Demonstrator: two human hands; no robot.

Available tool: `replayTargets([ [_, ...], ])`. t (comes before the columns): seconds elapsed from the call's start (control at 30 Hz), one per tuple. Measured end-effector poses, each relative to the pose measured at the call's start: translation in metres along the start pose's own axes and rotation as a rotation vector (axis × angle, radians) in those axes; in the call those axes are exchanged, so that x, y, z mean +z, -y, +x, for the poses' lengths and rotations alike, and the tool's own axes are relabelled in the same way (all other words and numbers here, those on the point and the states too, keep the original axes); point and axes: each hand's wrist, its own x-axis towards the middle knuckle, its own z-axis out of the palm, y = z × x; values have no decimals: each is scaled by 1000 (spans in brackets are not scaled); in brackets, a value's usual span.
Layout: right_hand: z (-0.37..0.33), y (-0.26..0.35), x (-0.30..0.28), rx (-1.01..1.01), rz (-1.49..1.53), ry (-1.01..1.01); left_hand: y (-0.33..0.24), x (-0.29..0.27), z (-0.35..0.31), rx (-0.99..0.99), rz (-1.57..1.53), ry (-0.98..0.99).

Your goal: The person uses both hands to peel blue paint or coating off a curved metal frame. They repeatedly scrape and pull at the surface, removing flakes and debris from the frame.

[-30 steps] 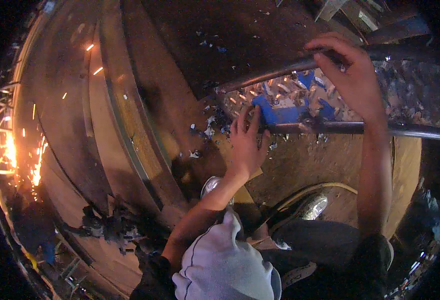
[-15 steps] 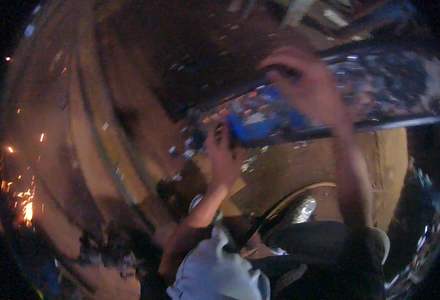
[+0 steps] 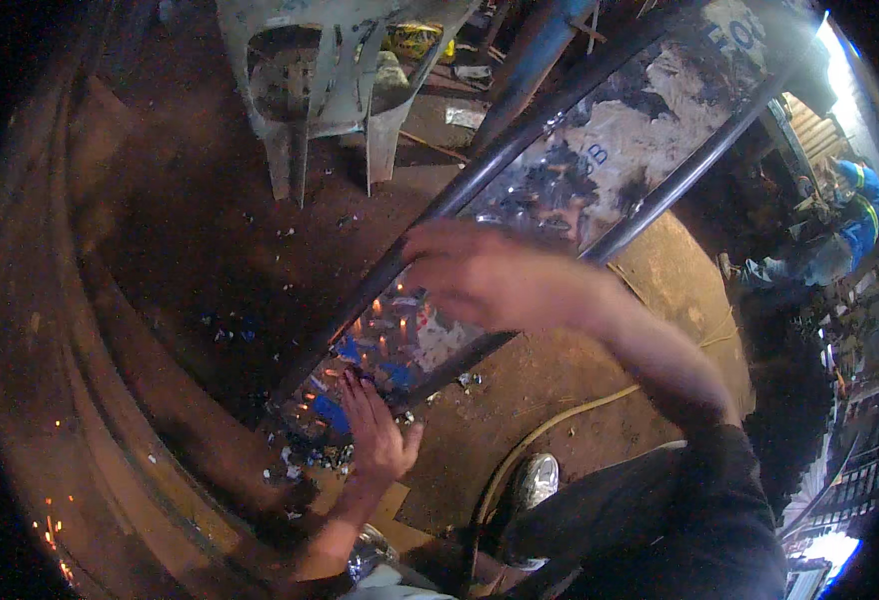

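A long bench with dark metal rails [image 3: 650, 215] slants from the near left to the far right. Its worn, stained top carries several small orange-lit pieces [image 3: 403, 328] and blue pieces [image 3: 330, 412] at the near end. My left hand [image 3: 378, 440] rests at that end, fingers stretched out beside a blue piece, with nothing visible in its grasp. Over the bench, farther up, my right hand [image 3: 485, 272] reaches across toward the far rail. Motion smears its fingers, so whether it holds anything is unclear. My right forearm hides part of the bench top.
A pale plastic chair [image 3: 310, 125] stands beyond the bench. A yellowish hose [image 3: 560, 413] curves over the floor near my shoe [image 3: 537, 480]. Sparks [image 3: 55, 525] fly at the lower left. Another person in blue workwear [image 3: 863, 205] is at the far right.
My view has swung, so the bench now slants more steeply and the chair and other person show. My left hand's fingers now lie straighter; my right hand stays over the bench, still blurred.
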Motion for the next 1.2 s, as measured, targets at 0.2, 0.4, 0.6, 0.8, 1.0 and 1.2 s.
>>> replayTargets([
  [0.2, -93, -20, -134, 512, -719, -528, 4, -3, 15, -157, 13, 6],
  [0.4, -130, -69, -131, 370, -1035, -919, -14, -41, 34, 169, 84, 350],
  [0.6, -143, -84, -135, 271, -948, -932, -12, -91, 85, 425, 506, 571],
  [0.8, -136, -80, -130, 357, -889, -1010, -56, -41, 96, 97, 46, 176],
  [1.0, -109, -31, -106, 428, -1108, -816, -54, -52, 72, 114, -8, 328],
  [1.2, -54, 26, -18, 165, -223, -236, -51, -64, 79, -56, -166, 63],
])
